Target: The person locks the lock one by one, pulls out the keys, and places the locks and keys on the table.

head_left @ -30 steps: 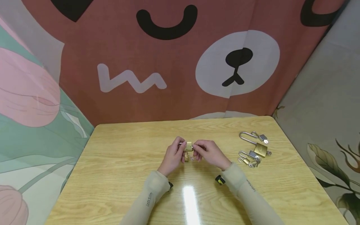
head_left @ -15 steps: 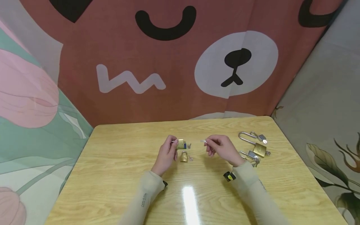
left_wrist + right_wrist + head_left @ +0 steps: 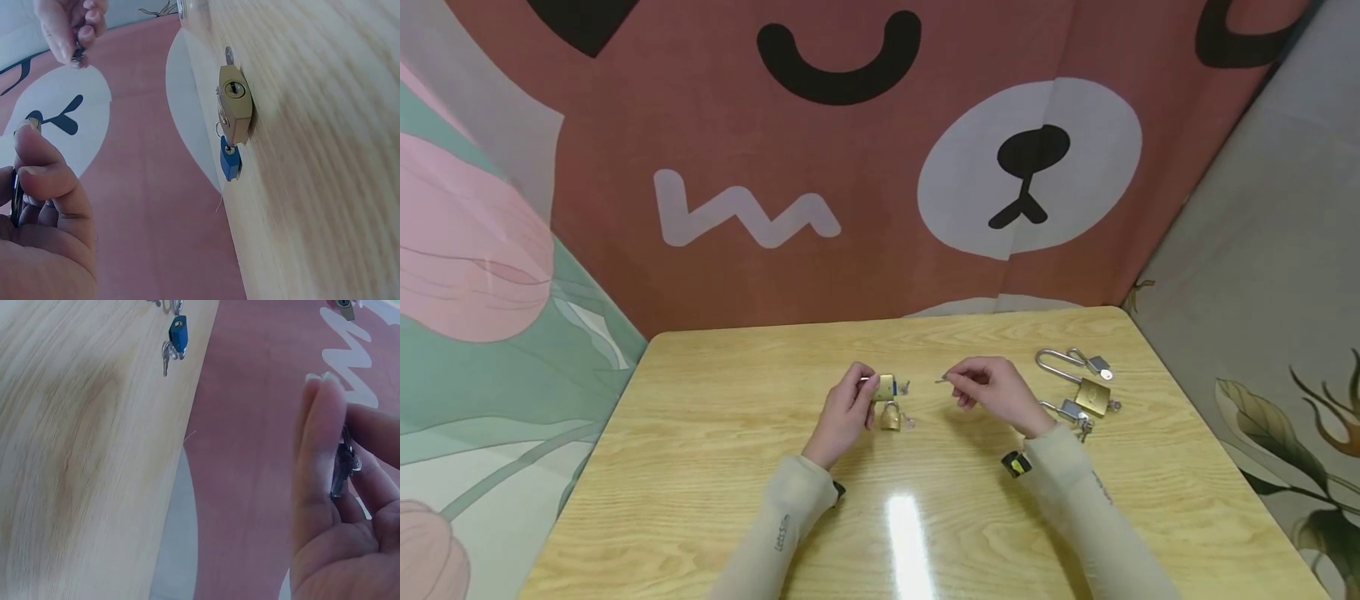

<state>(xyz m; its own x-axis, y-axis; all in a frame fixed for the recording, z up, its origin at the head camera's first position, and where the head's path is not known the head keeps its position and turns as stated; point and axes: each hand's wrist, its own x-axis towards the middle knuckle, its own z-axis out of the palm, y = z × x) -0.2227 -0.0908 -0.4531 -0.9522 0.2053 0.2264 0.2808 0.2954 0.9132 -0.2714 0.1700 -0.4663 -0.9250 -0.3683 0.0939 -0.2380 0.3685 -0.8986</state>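
- Wood-grain tabletop [image 3: 700,500], pale and glossy, with a white streak of reflected light on its nearer part.
- Two cream sleeves [image 3: 785,504] reach in over the near side; a black wrist device [image 3: 1017,464] with a yellow patch sits at the right cuff.
- Second brass padlock [image 3: 891,417], lying about midway between the left and right edges, beside small keys [image 3: 910,422]; its keyhole end faces the left wrist camera.
- Left hand [image 3: 841,410], raised above the table, fingers curled and gripping a brass padlock [image 3: 884,387], whose body points towards the right edge.
- Right hand [image 3: 992,387], raised as well and well apart from the left one; thumb and fingers pinch a metal key [image 3: 942,381] that points towards the held padlock.
- Blue padlock [image 3: 230,159], lying beyond the second brass one, with keys of its own.
- Near the right edge, partly behind the right wrist: a grey padlock [image 3: 1071,409] with keys, then a large brass padlock [image 3: 1093,397] with a long shackle.
- Small grey padlock [image 3: 1099,366], towards the far right corner.
- Brown cloth backdrop [image 3: 737,283] with bear faces, behind the far edge.
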